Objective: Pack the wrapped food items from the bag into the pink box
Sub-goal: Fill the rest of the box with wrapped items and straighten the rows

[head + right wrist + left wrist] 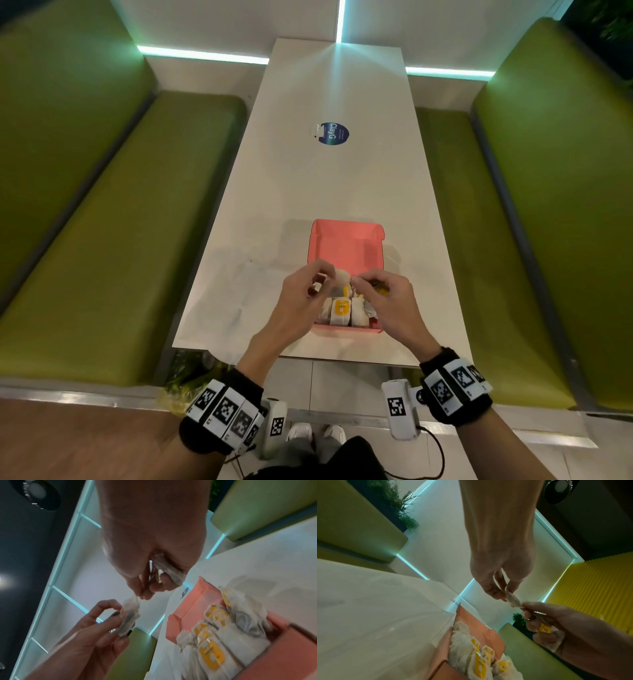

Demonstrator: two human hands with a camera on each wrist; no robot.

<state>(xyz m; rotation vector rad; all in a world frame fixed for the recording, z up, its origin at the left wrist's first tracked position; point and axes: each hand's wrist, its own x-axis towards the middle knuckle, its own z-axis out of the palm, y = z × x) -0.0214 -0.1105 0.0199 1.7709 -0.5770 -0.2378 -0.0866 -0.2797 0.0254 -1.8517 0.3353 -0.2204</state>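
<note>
- Far left, a green bench seat (113, 219) runs along the white counter (329, 185).
- Left hand (305, 291) hovers over the near end of the pink box (342, 240), its grip pinched on one end of a small wrapped packet (340, 279); the left wrist view shows thumb and fingertips (493, 591) clamped on the wrapper.
- The packet is held in the air above the box, stretched between both hands, touching neither box nor counter.
- Below it, the box sits open on the counter near the front edge, lid standing up at the back. A row of wrapped food items (340, 310) with yellow labels stands packed side by side in its near half.
- Right hand (387, 301) pinches the packet's other end, and its curled fingers also hold a second wrapped item (546, 628) with a yellow label against the palm.
- Farther up the counter lies a round blue sticker (333, 133).
- Far right, another green bench seat (479, 240).
</note>
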